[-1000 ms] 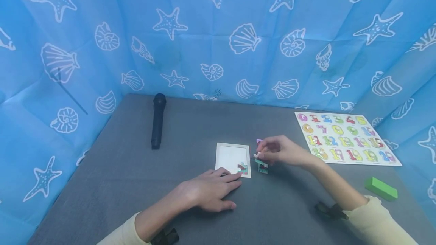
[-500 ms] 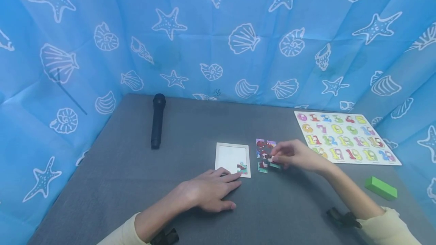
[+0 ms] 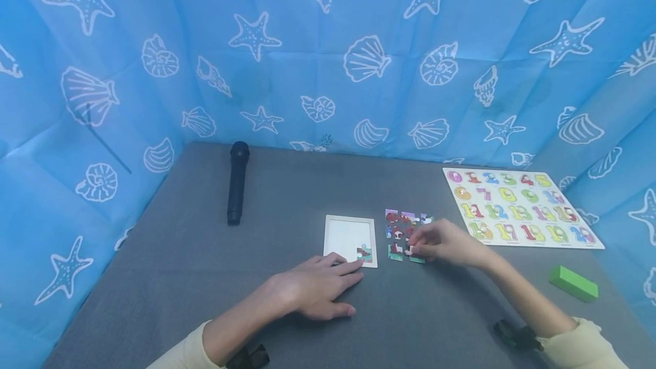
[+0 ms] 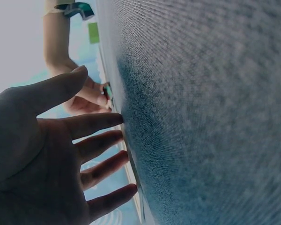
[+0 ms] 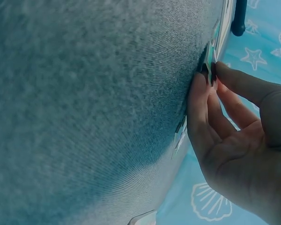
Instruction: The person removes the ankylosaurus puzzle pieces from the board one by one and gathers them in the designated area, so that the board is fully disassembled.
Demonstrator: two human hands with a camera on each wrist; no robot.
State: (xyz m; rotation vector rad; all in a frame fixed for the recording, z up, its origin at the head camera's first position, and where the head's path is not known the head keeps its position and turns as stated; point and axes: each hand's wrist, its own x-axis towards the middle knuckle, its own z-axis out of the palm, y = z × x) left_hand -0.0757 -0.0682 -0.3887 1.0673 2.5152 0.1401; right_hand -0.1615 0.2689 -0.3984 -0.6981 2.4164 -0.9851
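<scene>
In the head view, my left hand (image 3: 320, 286) lies with spread, fairly straight fingers at the front edge of a small white puzzle tray (image 3: 340, 238). One jigsaw piece (image 3: 364, 254) sits in the tray's front right corner. To the right of the tray, several loose jigsaw pieces (image 3: 393, 218) with a red-brown and purple print are spread in rough rows. My right hand (image 3: 451, 244) pinches a jigsaw piece (image 5: 208, 63) between thumb and fingers, low at the front of those rows. The right hand covers some pieces behind it.
A black microphone (image 3: 237, 184) lies at the back left of the grey table. At the back right is a number puzzle board (image 3: 579, 245), with a green block (image 3: 574, 283) nearer the front. A blue shell-print curtain (image 3: 287, 84) borders the table's back and sides.
My right hand has carried its jigsaw piece rightward and lowered it, uncovering more loose pieces to its left. The left hand and the tray have stayed put.
</scene>
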